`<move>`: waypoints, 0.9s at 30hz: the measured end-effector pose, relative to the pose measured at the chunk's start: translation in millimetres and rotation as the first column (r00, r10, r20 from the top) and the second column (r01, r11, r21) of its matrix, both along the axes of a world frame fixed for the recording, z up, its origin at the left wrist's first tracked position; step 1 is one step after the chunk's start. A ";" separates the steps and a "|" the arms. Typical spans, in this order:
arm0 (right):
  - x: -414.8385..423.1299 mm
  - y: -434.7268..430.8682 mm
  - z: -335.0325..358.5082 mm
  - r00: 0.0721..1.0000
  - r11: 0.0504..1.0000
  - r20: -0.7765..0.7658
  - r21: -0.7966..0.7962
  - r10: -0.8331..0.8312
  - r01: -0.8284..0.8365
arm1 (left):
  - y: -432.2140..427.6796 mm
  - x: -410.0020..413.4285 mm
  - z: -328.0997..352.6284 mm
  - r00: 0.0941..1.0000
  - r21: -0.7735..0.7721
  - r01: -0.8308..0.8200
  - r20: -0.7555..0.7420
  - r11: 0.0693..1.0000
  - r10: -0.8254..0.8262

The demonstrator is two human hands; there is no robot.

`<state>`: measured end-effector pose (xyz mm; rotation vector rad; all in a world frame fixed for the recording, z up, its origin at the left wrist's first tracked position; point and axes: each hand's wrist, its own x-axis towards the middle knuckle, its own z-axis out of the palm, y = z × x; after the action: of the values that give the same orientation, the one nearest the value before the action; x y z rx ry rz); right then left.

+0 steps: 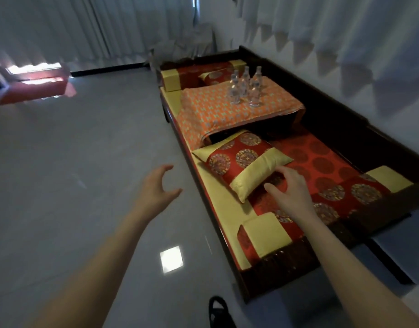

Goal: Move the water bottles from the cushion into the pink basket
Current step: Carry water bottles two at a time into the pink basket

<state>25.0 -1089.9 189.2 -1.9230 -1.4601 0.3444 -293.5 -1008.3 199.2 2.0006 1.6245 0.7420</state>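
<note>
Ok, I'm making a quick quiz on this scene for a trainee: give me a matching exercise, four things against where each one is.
Things:
1. water bottles
2. left hand
3. right hand
4. red and gold pillow

Places:
A. over the grey floor
B. on the orange patterned cloth
C. lying on the couch's near end
D. over the red seat, beside the pillow

Pairs: 1-B, 2-A, 3-D, 4-C

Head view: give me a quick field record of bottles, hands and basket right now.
bottles: cluster of clear plastic water bottles, upright on the orange patterned cloth-covered surface
left hand: open, empty, over the grey floor
right hand: open, empty, beside the red and gold pillow
pink basket: not identifiable in this view
bottles moved: none visibly
</note>
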 end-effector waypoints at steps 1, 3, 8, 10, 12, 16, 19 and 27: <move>-6.2 15.3 -1.9 1.000 1.000 -0.001 -0.009 0.011 -0.011 | 12.3 -6.4 -2.3 1.000 0.002 -0.001 -0.007 1.000 0.002; -13.1 48.5 -6.8 1.000 1.000 0.002 -0.019 0.020 -0.020 | 42.2 -15.3 -6.8 0.999 -0.003 0.024 -0.040 1.000 -0.024; -16.7 151.6 -17.1 0.999 0.999 -0.009 -0.017 0.036 -0.036 | 150.2 -22.6 -3.0 0.990 -0.004 0.072 -0.121 0.997 -0.072; -17.8 195.4 -17.2 0.999 0.999 -0.048 -0.030 0.009 -0.011 | 196.5 -19.5 4.9 0.990 -0.006 0.055 -0.132 0.998 -0.055; -19.2 240.4 -17.9 0.998 0.999 -0.051 -0.031 0.020 -0.022 | 240.2 -17.3 9.9 0.991 0.023 0.040 -0.128 0.999 -0.037; -31.9 324.5 -14.2 0.999 0.996 -0.028 -0.081 0.043 -0.045 | 310.0 -25.5 7.4 0.998 0.020 -0.013 -0.066 1.000 0.014; -43.9 376.9 -15.9 0.996 0.991 -0.007 -0.100 0.087 -0.087 | 354.6 -38.6 -3.2 0.998 -0.048 -0.055 -0.025 0.997 0.054; -55.7 530.2 -24.6 0.996 0.992 -0.041 -0.107 -0.073 0.068 | 538.1 -54.9 -25.1 0.999 -0.174 0.023 0.042 0.985 -0.016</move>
<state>-30.7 -559.7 164.5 -2.0320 -1.3654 0.4363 -348.3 -470.2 174.1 1.8636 1.5870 0.6070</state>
